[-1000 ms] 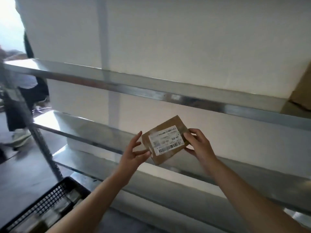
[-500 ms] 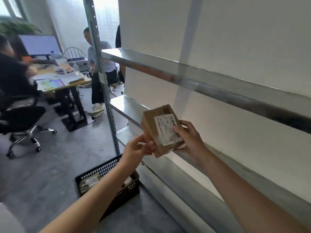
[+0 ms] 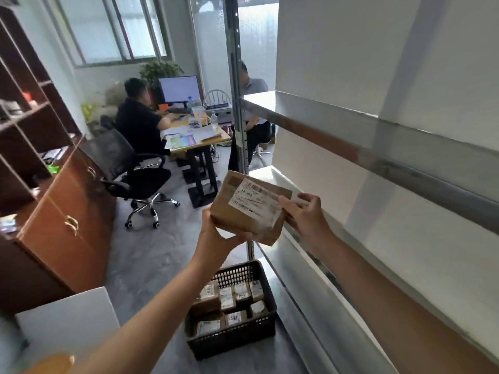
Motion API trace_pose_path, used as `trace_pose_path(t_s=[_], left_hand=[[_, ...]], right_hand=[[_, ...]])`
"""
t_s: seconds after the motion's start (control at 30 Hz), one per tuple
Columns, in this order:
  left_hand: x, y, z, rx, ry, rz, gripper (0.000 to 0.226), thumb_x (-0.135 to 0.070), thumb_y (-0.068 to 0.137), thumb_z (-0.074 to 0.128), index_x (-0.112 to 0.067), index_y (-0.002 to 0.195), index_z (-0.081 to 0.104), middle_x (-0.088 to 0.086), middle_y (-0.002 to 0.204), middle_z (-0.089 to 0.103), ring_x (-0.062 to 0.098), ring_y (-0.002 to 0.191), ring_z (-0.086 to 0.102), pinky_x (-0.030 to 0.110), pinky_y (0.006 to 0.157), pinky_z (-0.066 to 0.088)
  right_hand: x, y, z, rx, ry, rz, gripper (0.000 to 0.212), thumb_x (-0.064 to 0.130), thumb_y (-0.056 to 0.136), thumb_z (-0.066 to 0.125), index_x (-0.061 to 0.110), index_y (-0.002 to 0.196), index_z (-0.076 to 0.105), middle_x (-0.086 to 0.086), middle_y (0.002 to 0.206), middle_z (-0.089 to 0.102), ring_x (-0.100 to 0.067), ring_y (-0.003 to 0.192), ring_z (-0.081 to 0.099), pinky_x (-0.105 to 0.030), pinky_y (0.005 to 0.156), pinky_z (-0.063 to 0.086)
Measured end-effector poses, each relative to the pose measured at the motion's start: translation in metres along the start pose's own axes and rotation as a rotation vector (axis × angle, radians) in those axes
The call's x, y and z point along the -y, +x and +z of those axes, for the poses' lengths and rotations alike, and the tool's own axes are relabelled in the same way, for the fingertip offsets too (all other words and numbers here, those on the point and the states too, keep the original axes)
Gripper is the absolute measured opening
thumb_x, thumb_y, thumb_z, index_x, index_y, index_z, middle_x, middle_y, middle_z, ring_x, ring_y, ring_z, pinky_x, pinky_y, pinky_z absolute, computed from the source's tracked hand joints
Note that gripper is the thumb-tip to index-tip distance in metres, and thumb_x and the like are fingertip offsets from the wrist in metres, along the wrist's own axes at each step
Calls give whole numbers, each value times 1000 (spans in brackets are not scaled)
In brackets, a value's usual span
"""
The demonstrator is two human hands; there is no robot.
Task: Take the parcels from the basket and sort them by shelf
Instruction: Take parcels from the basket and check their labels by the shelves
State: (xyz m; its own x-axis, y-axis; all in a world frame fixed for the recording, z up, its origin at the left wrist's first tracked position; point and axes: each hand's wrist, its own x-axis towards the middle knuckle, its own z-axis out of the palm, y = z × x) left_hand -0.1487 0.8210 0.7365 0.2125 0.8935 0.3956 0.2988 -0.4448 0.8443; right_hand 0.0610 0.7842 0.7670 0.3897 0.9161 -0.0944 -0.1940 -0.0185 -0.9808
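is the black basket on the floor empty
No, the black basket holds several labelled parcels packed side by side.

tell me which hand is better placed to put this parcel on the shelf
Right, probably: the right hand pinches the parcel at the edge nearest the shelf, while the left hand cups it from the aisle side.

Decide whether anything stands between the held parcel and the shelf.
Only the post, just behind the parcel at the shelf corner. The left hand and right hand hold the parcel; right of the post, nothing visible lies before the shelf.
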Motion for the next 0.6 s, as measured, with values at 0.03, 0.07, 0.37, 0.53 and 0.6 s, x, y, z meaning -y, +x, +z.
trace_pose_path(t_s=[0.03,0.07,0.37,0.53,0.6], left_hand=[[4,4,2,-24,-21,-44,83,-22,60,92,-18,124,39,-23,112,49,-14,105,52,5,81,45],[8,8,6,-41,-41,-89,84,-23,61,91,-18,126,39,-21,115,51,-8,108,53,9,83,46],[43,-2,-2,-172,-212,-389,51,-61,87,49,-24,122,55,-10,114,65,-8,101,61,10,87,48],[99,4,-34,-226,-203,-541,32,-52,94,54,-28,112,65,-10,105,73,6,103,67,22,90,51],[125,10,-41,-217,-214,-593,40,-51,93,57,-20,117,67,-6,103,75,11,102,70,24,87,54]], right_hand=[[-4,8,4,-3,19,6,57,33,82,77,11,122,44,-12,120,62,-25,108,66,-43,98,53],[-9,15,8,10,21,6,52,34,84,76,10,120,47,-12,118,63,-24,106,67,-41,95,54],[-63,62,49,270,-84,86,21,45,93,61,57,110,60,24,103,69,-12,105,64,-54,92,51],[-97,87,84,358,-108,165,35,40,94,61,47,127,56,12,112,68,-16,105,66,-51,90,56],[-111,98,98,367,-128,194,42,37,96,60,42,137,51,10,114,70,-14,99,70,-43,79,60]])
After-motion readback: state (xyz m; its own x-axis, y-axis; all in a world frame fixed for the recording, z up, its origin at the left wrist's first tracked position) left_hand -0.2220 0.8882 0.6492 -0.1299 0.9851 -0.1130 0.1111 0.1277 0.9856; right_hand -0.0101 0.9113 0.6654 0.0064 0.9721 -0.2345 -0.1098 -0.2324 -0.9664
